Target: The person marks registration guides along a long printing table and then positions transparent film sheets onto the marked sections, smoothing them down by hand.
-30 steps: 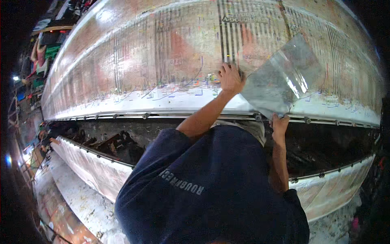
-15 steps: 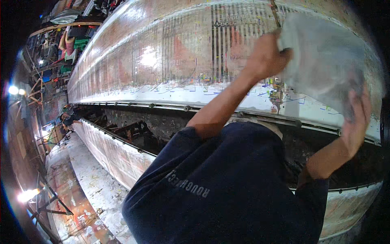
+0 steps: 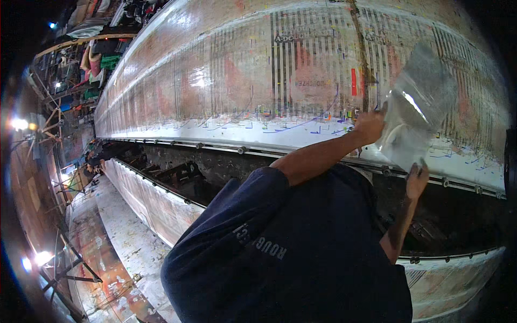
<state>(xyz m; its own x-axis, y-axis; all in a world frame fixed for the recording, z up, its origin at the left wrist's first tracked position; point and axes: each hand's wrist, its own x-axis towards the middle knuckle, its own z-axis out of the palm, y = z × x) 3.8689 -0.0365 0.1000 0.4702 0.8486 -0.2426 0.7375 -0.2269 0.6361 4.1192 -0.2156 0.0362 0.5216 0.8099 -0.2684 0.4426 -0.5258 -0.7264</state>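
A clear, glossy plastic sheet (image 3: 433, 99) is held tilted above the long, stained white table (image 3: 237, 126). My left hand (image 3: 370, 127) is closed on its left edge. At its lower corner, my right hand (image 3: 417, 180) pinches the sheet near the table's front rail. Light glares off the middle of the plastic, and the table's dark stripes show behind its far edge. Small coloured marks and a short red strip (image 3: 354, 82) lie on the table surface left of the sheet.
A metal rail with round stops (image 3: 242, 151) edges the table. Below it runs a dark gap with frame parts (image 3: 186, 175), then a second long table (image 3: 153, 200). Lamps (image 3: 43, 258) and stands are at the left; a person (image 3: 96, 160) is far off there.
The plastic sheet has come lower and turned steeper, less blurred now. My left hand has moved down and right, and my right hand has moved left and down, closer to it.
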